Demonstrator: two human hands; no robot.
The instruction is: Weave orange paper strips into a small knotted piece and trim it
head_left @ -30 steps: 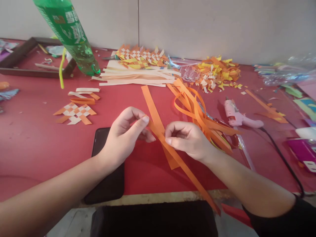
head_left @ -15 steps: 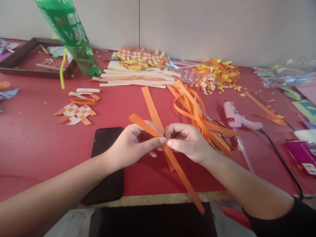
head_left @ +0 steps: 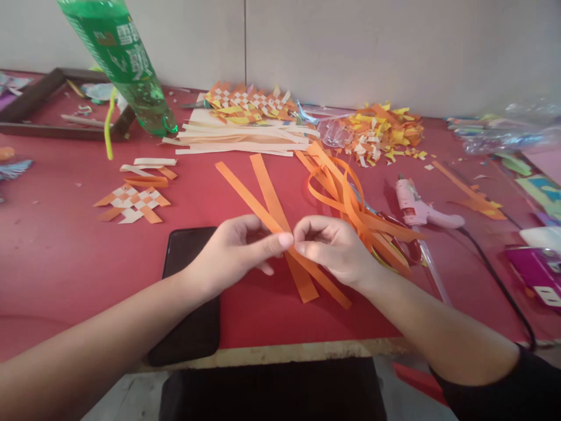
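Two long orange paper strips cross in front of me over the red table. My left hand (head_left: 239, 254) pinches the upper strip (head_left: 245, 196) between thumb and fingers near its middle. My right hand (head_left: 331, 248) is closed at the same spot, its thumb and fingertip on the strip's edge and nearly touching my left thumb. The second strip (head_left: 268, 186) passes beneath the first, its lower end showing below my hands. To the right of my right hand lies a loose bundle of orange strips (head_left: 346, 184).
A black phone (head_left: 188, 327) lies under my left forearm. Woven paper fish (head_left: 131, 204), a tilted green bottle (head_left: 127, 64), white strips (head_left: 245, 140), paper scraps (head_left: 385, 131), a pink glue gun (head_left: 421, 210) with its cord, and a dark frame (head_left: 26, 117) surround the work.
The upper strip has swung down flatter: its far end now reaches farther up the table, and its near end no longer hangs past the table edge. Both hands stay close together.
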